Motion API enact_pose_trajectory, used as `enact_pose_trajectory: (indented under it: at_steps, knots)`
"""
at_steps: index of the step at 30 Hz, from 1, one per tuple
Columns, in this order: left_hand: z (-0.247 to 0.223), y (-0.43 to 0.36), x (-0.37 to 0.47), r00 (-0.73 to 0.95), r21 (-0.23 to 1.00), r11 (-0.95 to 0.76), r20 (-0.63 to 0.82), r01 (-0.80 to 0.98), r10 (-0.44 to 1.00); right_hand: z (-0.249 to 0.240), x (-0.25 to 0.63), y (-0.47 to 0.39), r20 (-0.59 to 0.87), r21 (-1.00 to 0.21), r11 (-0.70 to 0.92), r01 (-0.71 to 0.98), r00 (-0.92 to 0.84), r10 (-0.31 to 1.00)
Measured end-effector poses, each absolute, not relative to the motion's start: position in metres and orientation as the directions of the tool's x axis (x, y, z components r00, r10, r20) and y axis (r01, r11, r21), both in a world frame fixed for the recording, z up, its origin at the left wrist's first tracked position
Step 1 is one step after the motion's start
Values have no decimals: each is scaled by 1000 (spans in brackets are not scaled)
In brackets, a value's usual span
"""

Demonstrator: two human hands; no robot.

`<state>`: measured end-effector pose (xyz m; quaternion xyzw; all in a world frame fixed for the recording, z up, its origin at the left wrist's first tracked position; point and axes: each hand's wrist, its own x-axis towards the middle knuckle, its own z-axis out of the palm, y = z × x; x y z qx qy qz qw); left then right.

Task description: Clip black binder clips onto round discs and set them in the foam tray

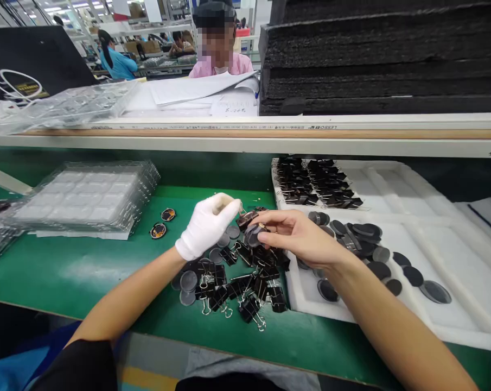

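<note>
My left hand (208,222), in a white glove, pinches a black binder clip (246,218) by its wire handle. Bare, my right hand (296,233) grips a grey disc (254,235) right beside the clip; whether the clip touches the disc I cannot tell. Below both hands lies a heap of black binder clips (249,307) with silver handles. Loose grey discs (188,281) are mixed in along its left side. Two small round pieces with orange and black faces (158,231) lie on the green table to the left.
On the right, a white foam tray (465,271) holds dark discs (363,233) and rows of binder clips (298,182). Clear plastic trays (82,195) are stacked at left. Above runs a shelf (229,144) with black foam sheets (383,60) and papers (200,89). A person sits beyond it.
</note>
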<state>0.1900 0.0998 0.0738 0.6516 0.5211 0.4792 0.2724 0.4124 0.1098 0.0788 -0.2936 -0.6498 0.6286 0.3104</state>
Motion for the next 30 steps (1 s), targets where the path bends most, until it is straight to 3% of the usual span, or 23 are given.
enact_pose_trajectory:
  at_steps: [2, 6, 10, 14, 18, 22, 24, 26, 28, 30]
  knots:
    - [79, 96, 188, 162, 811, -339, 298, 476, 941, 80, 413, 108, 92, -994, 104, -20, -641, 762]
    - [90, 93, 177, 482, 706, -409, 109, 578, 869, 89, 424, 108, 72, -946, 288, 150, -768, 636]
    - [87, 94, 178, 466, 558, -373, -28, 742, 885, 93, 427, 106, 30, -870, 424, 251, -832, 554]
    - [84, 93, 180, 498, 489, -410, -58, 770, 865, 91, 426, 105, 33, -841, 474, 260, -851, 524]
    - [84, 89, 179, 575, 484, -485, -45, 728, 817, 93, 429, 105, 30, -816, 512, 270, -864, 503]
    - [78, 88, 182, 613, 522, -546, 56, 655, 788, 99, 433, 106, -2, -812, 507, 290, -870, 493]
    - [76, 89, 184, 599, 534, -561, 123, 632, 791, 101, 435, 107, 18, -847, 452, 280, -835, 550]
    - [76, 90, 185, 557, 536, -564, 196, 628, 807, 100, 435, 109, 73, -933, 296, 206, -697, 713]
    - [77, 91, 185, 504, 539, -556, 259, 633, 824, 97, 432, 112, 85, -994, 109, 25, -473, 877]
    - [78, 92, 185, 470, 553, -538, 275, 637, 839, 92, 428, 114, 46, -990, 1, -140, -318, 947]
